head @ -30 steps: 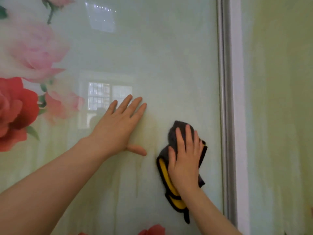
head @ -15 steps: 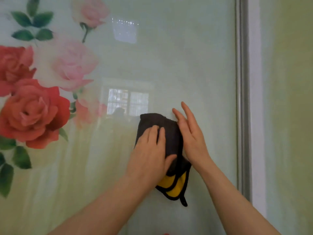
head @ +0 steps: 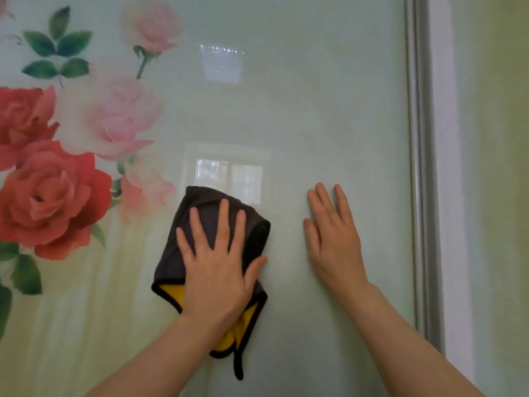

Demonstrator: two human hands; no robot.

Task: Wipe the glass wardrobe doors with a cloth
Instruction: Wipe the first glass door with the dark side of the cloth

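One cloth [head: 217, 224], dark grey with yellow underside, flat against glass door [head: 315, 110]. Left hand [head: 217, 270] spread on it, fingers straight, pressing. Right hand [head: 332, 239] flat on bare glass just right of cloth, holding nothing. Metal frame strip [head: 418, 167] bounds pane near right hand. Wide bare glass above. Printed roses [head: 51, 196] crowd left side: two red, several pink.

No readable text, label, brand, number or sign anywhere in view.
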